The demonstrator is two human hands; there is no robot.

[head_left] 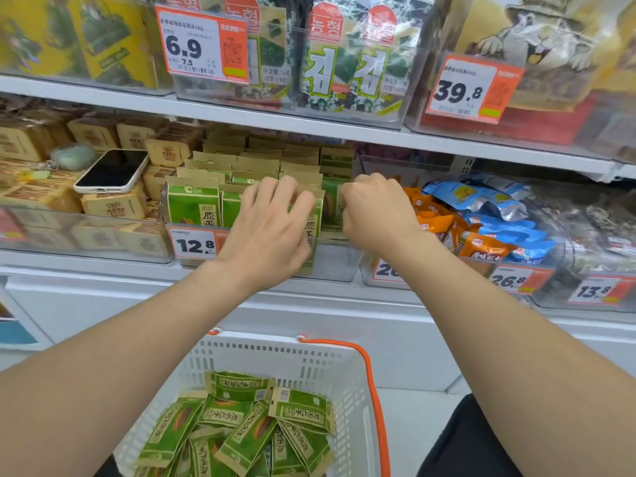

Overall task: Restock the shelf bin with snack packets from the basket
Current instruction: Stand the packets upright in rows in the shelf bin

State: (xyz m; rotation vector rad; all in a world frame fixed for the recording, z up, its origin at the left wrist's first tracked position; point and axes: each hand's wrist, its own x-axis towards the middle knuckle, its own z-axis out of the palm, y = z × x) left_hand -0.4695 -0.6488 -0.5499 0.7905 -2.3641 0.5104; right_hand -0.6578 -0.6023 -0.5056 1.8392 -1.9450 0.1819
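In the clear plastic shelf bin (330, 263) on the middle shelf, green-and-tan snack packets (192, 204) stand upright in rows, front to back. The left hand (272, 228) lies over the front row, its grip spread wide, with the fingers fanned across the packet tops and the thumb against one packet's face. The right hand (375, 211) is at the bin's right end, its grip curled tight and pinching the edge of one upright packet. Below the two hands sits one white slotted plastic basket (309, 359) with an orange handle. It holds a loose heap of roughly a dozen identical packets (241, 432), too overlapped to count exactly. One white-cased phone (112, 171) lies on the tan boxes to the left.
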